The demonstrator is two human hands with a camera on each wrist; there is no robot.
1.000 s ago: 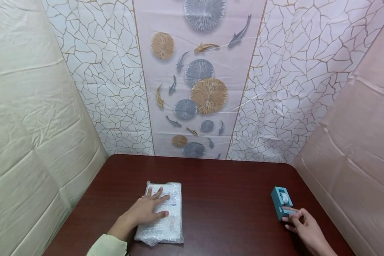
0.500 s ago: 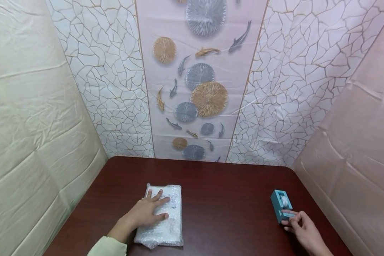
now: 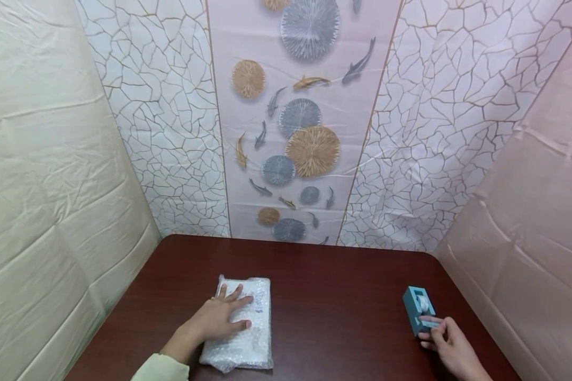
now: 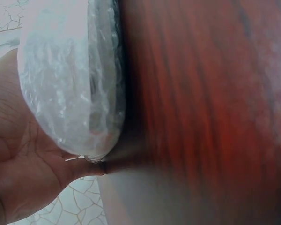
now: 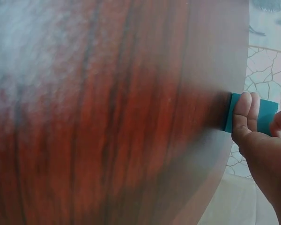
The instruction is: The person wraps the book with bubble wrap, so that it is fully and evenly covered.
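A flat, white bubble-wrapped package (image 3: pixel 255 338) with some print on its upper face lies left of the middle of the table. My left hand (image 3: pixel 216 317) rests on top of it, fingers spread, its far fingertips near the upper left edge. In the left wrist view the wrap (image 4: pixel 61 79) bulges beside the palm. At the right stands a teal tape dispenser (image 3: pixel 412 312) with a roll of clear tape (image 3: pixel 422 303). My right hand (image 3: pixel 453 344) grips its near end; two fingers (image 5: pixel 243 105) lie against the teal face in the right wrist view. The cutter end is partly hidden by fingers.
The dark red-brown wooden table (image 3: pixel 333 296) has rounded far corners. A patterned cloth wall (image 3: pixel 286 159) rises behind it, and plain cream cloths (image 3: pixel 66 211) hang along both sides.
The head view has tilted up slightly, so the table and what is on it sit a little lower. Both hands keep their places on the package and the dispenser.
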